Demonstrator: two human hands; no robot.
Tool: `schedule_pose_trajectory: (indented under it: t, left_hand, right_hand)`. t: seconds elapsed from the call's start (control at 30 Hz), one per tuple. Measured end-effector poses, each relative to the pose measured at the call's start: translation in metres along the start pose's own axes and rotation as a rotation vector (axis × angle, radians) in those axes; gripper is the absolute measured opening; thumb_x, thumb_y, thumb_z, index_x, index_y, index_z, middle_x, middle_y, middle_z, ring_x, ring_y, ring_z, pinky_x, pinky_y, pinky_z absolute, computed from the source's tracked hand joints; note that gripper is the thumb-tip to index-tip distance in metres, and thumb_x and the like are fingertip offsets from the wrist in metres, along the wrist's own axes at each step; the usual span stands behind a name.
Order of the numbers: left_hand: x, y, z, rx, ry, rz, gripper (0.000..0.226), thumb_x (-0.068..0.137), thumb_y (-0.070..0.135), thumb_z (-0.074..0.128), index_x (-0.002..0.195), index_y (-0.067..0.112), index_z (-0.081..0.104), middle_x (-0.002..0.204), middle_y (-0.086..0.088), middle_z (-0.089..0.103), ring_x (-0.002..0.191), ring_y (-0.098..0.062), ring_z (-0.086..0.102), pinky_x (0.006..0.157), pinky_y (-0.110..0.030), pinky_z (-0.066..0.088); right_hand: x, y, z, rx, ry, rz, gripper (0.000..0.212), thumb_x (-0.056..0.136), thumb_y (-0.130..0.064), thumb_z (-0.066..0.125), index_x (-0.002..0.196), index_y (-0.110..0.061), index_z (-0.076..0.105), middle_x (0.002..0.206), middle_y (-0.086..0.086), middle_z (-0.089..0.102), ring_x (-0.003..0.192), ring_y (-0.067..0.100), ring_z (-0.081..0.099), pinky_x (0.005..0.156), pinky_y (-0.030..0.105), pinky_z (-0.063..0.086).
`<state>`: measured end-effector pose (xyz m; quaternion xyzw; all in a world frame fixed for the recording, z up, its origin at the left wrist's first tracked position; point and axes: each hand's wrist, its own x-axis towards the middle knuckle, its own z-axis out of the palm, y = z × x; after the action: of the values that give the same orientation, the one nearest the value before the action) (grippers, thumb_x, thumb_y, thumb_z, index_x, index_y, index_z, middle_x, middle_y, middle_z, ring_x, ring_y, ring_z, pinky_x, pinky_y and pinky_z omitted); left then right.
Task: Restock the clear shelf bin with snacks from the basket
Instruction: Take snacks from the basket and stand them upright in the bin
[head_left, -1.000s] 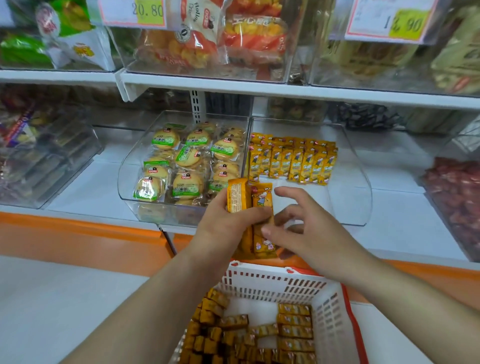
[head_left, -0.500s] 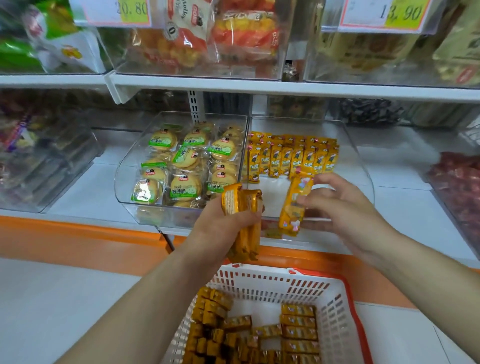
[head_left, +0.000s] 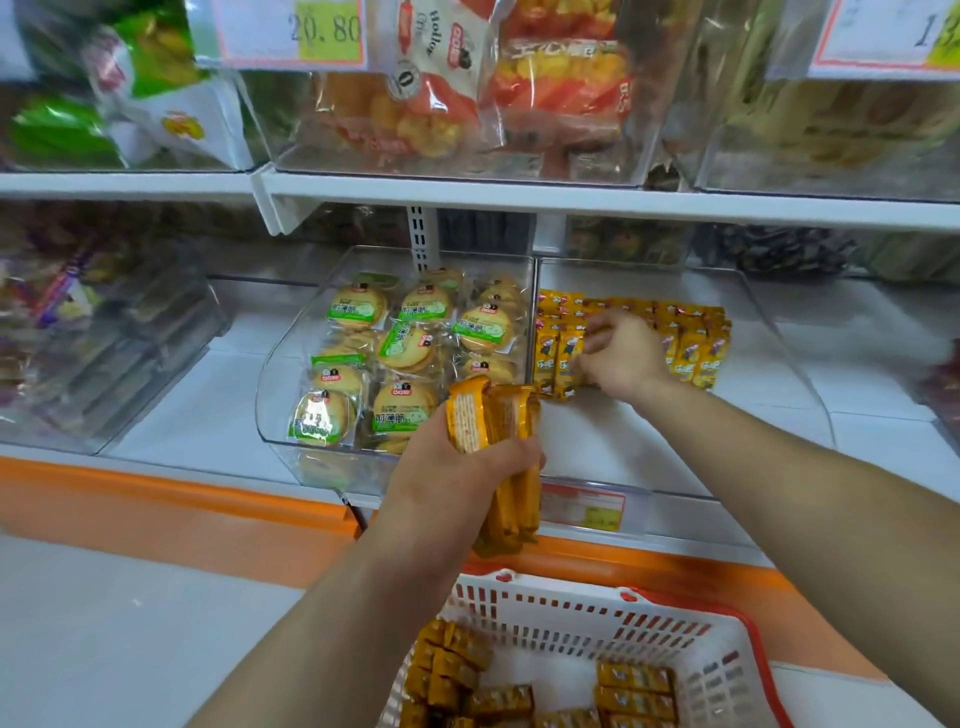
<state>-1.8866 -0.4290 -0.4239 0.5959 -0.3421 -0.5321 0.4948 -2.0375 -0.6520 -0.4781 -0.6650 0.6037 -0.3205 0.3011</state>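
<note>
Placing: right hand (head_left: 621, 351) pinches packet (head_left: 568, 364) into clear bin (head_left: 800, 374), 1 o'clock; left hand (head_left: 457, 478) grips bundle (head_left: 488, 415); next, draw another.

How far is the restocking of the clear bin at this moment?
Done: rows of packs lie at the bin's back. In hand: the right hand pinches a pack at the row; the left hand grips a bundle. Left: that bundle, many packs in the basket, and bare bin floor.

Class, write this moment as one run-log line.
left hand: grips bundle of orange foil snack packets | right hand: touches row of orange packets inside clear plastic shelf bin | white-and-red plastic basket: holds more packets
</note>
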Motion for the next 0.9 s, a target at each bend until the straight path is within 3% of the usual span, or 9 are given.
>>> schedule_pose_trajectory:
  t: [0.07,0.13,0.27,0.47,0.57,0.67,0.73,0.8,0.9]
  left_hand:
    - [0.002,-0.001,-0.004,0.004,-0.012,0.010,0.018,0.086,0.024,0.080,0.092,0.039,0.073,0.101,-0.005,0.078,0.100,-0.029,0.074,0.094,-0.057,0.058]
    - [0.003,-0.002,-0.007,0.001,-0.007,0.012,0.018,0.086,0.025,0.080,0.090,0.041,0.073,0.097,-0.002,0.079,0.098,-0.028,0.075,0.092,-0.056,0.059]
    - [0.007,-0.005,-0.010,-0.014,0.028,0.009,0.020,0.086,0.025,0.080,0.102,0.034,0.071,0.100,-0.002,0.078,0.099,-0.028,0.074,0.093,-0.056,0.058]
    - [0.009,-0.005,-0.002,-0.055,0.048,-0.004,0.022,0.088,0.023,0.079,0.107,0.028,0.070,0.101,-0.005,0.079,0.100,-0.030,0.074,0.094,-0.057,0.058]
    - [0.007,-0.005,0.003,-0.081,0.034,-0.004,0.023,0.088,0.022,0.079,0.109,0.026,0.070,0.102,-0.005,0.079,0.101,-0.030,0.074,0.094,-0.058,0.058]
    - [0.005,-0.009,0.011,-0.090,0.001,0.004,0.022,0.088,0.022,0.079,0.109,0.026,0.070,0.100,-0.005,0.079,0.100,-0.030,0.075,0.093,-0.056,0.058]
    - [0.002,-0.010,0.019,-0.074,-0.031,0.008,0.027,0.089,0.021,0.078,0.114,0.023,0.069,0.098,-0.004,0.080,0.095,-0.028,0.076,0.084,-0.048,0.062]
    - [-0.003,-0.012,0.027,-0.035,-0.074,0.034,0.027,0.090,0.020,0.077,0.115,0.020,0.069,0.093,-0.004,0.080,0.088,-0.024,0.078,0.071,-0.038,0.061]
    - [-0.013,-0.015,0.039,0.037,-0.144,0.094,0.019,0.090,0.020,0.077,0.108,0.025,0.073,0.094,-0.005,0.080,0.089,-0.024,0.078,0.073,-0.039,0.062]
  right_hand:
    - [0.006,0.007,0.009,-0.017,0.027,0.038,0.036,0.073,-0.007,0.086,0.099,-0.016,0.061,0.076,-0.001,0.063,0.079,0.020,0.062,0.059,0.022,0.040]
    - [0.011,0.014,0.013,-0.040,0.066,0.066,0.030,0.073,-0.011,0.085,0.085,-0.017,0.058,0.078,0.003,0.065,0.083,0.025,0.064,0.065,0.025,0.040]
    - [0.012,0.015,0.015,-0.164,0.085,0.044,0.029,0.076,-0.021,0.084,0.071,-0.021,0.055,0.074,-0.001,0.061,0.083,0.026,0.063,0.069,0.027,0.040]
    - [-0.007,0.001,-0.005,-0.181,0.018,0.060,0.027,0.079,-0.027,0.082,0.089,-0.015,0.060,0.092,0.004,0.064,0.090,0.024,0.058,0.072,0.028,0.038]
    - [-0.048,-0.018,-0.034,0.002,0.017,0.034,0.020,0.085,-0.025,0.077,0.094,-0.016,0.061,0.085,0.002,0.066,0.086,0.019,0.063,0.066,0.026,0.042]
    - [-0.113,-0.033,-0.061,0.310,-0.230,0.029,0.007,0.091,-0.026,0.070,0.097,-0.021,0.069,0.085,0.008,0.073,0.076,0.019,0.073,0.062,0.027,0.053]
    - [-0.154,-0.038,-0.072,0.475,-0.400,0.083,0.010,0.094,-0.029,0.066,0.103,-0.025,0.070,0.087,0.003,0.075,0.075,0.022,0.075,0.058,0.026,0.055]
    - [-0.176,-0.039,-0.076,0.524,-0.436,0.122,0.015,0.094,-0.035,0.066,0.106,-0.027,0.068,0.086,0.000,0.075,0.075,0.024,0.075,0.057,0.026,0.055]
    - [-0.182,-0.039,-0.080,0.474,-0.415,0.131,0.033,0.086,-0.046,0.071,0.110,-0.024,0.066,0.092,0.006,0.072,0.074,0.022,0.074,0.061,0.031,0.057]
